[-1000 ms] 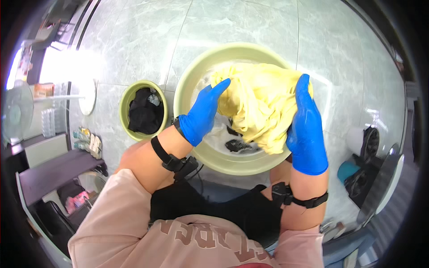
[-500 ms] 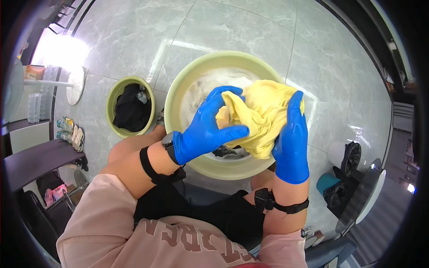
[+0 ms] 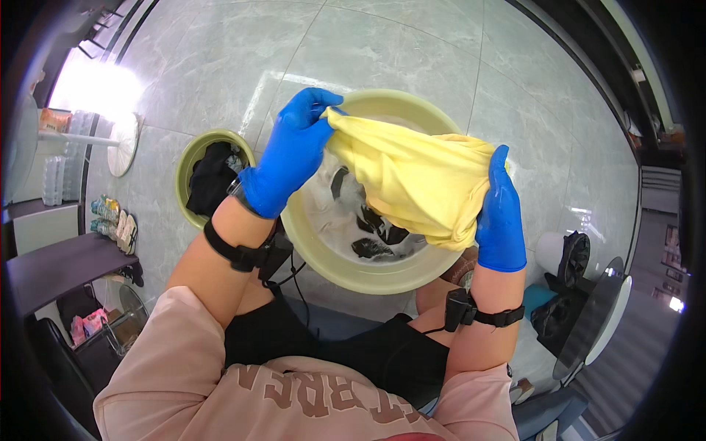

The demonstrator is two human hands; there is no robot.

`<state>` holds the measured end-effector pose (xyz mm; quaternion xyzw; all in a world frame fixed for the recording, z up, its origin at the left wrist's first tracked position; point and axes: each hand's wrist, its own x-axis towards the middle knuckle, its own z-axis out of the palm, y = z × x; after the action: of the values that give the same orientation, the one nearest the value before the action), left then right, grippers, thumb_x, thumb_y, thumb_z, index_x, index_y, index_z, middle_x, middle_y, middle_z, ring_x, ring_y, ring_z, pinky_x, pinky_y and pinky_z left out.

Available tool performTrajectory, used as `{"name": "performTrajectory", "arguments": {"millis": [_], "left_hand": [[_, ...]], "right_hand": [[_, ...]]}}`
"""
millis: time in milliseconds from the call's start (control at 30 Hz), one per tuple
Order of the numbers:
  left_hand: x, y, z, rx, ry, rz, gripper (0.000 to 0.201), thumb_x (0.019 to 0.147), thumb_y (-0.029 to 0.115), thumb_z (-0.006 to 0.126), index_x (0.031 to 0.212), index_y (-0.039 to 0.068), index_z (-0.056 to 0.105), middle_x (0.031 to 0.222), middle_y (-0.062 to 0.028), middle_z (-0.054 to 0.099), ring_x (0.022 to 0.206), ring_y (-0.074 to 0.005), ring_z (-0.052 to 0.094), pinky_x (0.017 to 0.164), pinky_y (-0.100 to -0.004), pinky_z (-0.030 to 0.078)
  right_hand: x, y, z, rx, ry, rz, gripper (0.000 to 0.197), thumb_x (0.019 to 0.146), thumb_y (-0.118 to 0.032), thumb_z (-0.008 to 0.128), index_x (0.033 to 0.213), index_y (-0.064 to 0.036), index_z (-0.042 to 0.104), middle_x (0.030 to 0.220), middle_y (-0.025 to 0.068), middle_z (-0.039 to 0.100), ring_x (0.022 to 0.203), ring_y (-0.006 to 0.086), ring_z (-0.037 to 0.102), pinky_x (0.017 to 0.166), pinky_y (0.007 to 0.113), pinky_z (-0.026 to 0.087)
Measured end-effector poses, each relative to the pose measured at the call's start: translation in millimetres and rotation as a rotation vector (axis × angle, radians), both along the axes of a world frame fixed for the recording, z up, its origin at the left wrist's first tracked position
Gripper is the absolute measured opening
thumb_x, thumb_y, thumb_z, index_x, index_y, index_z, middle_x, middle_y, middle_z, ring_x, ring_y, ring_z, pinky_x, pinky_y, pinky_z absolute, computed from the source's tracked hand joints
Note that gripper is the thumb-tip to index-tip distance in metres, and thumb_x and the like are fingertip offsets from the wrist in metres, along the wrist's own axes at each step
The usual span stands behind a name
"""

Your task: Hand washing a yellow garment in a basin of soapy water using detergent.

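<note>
A yellow garment [image 3: 412,173] is stretched between my hands over a large pale green basin [image 3: 353,278]. My left hand [image 3: 290,151], in a blue rubber glove, pinches one corner of the cloth above the basin's left rim. On the other side my right hand [image 3: 501,217], gloved alike, grips the bunched right end, its thumb pointing up. Beneath the cloth, soapy water holds dark clothes [image 3: 379,231], partly covered by suds. The garment's kind cannot be made out.
To the left of the large basin stands a smaller green basin [image 3: 184,158] with black clothes [image 3: 213,180] inside. A dark bench [image 3: 70,268] and shoes [image 3: 121,228] are at the left. Black bags and a teal bin [image 3: 539,298] stand at the right. Grey tiles [image 3: 397,44] cover the floor.
My left hand has moved left and up, pulling the yellow garment from a bunched heap into a stretched sheet. The right hand shifted slightly right. More of the clothes in the water now shows.
</note>
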<state>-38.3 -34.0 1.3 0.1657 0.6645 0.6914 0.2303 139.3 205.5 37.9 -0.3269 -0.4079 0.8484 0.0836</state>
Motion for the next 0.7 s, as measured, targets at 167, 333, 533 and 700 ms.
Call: {"name": "performTrajectory", "arguments": {"millis": [167, 333, 533, 700], "left_hand": [[-6.5, 21.9, -55.7, -0.289, 0.038, 0.035, 0.039, 0.089, 0.004, 0.065, 0.127, -0.002, 0.055, 0.107, -0.0091, 0.066, 0.095, -0.0150, 0.063, 0.084, -0.0270, 0.051], [29.5, 37.9, -75.5, -0.199, -0.560, 0.058, 0.038, 0.091, 0.018, 0.065, 0.126, 0.004, 0.058, 0.108, -0.0084, 0.063, 0.084, -0.0154, 0.061, 0.077, -0.0293, 0.052], [52.0, 33.5, -47.7, 0.184, -0.710, 0.017, 0.020, 0.091, 0.020, 0.065, 0.105, 0.006, 0.062, 0.090, -0.0058, 0.059, 0.074, -0.0141, 0.058, 0.062, -0.0286, 0.047], [83.5, 37.6, -7.2, -0.142, -0.052, 0.300, 0.043, 0.091, 0.016, 0.066, 0.129, 0.002, 0.054, 0.123, -0.0102, 0.054, 0.110, -0.0176, 0.054, 0.094, -0.0328, 0.045]], "right_hand": [[-10.3, -18.7, 11.0, 0.019, -0.048, 0.015, 0.065, 0.102, -0.050, 0.051, 0.135, 0.0064, 0.050, 0.128, 0.0213, 0.062, 0.115, 0.0283, 0.065, 0.095, 0.039, 0.055], [-7.8, -26.1, 26.5, 0.242, -0.065, 0.053, 0.042, 0.098, -0.026, 0.066, 0.126, 0.0047, 0.060, 0.115, 0.0127, 0.068, 0.101, 0.0189, 0.067, 0.088, 0.031, 0.054], [-9.2, -22.0, 14.4, 0.342, 0.104, 0.301, 0.049, 0.076, -0.004, 0.080, 0.121, 0.0032, 0.061, 0.112, 0.0098, 0.068, 0.103, 0.0176, 0.066, 0.089, 0.031, 0.053], [-6.9, -25.1, 1.4, 0.947, -0.037, 0.619, 0.060, 0.073, -0.003, 0.063, 0.132, 0.0031, 0.052, 0.124, 0.0165, 0.061, 0.117, 0.0313, 0.060, 0.100, 0.037, 0.047]]}}
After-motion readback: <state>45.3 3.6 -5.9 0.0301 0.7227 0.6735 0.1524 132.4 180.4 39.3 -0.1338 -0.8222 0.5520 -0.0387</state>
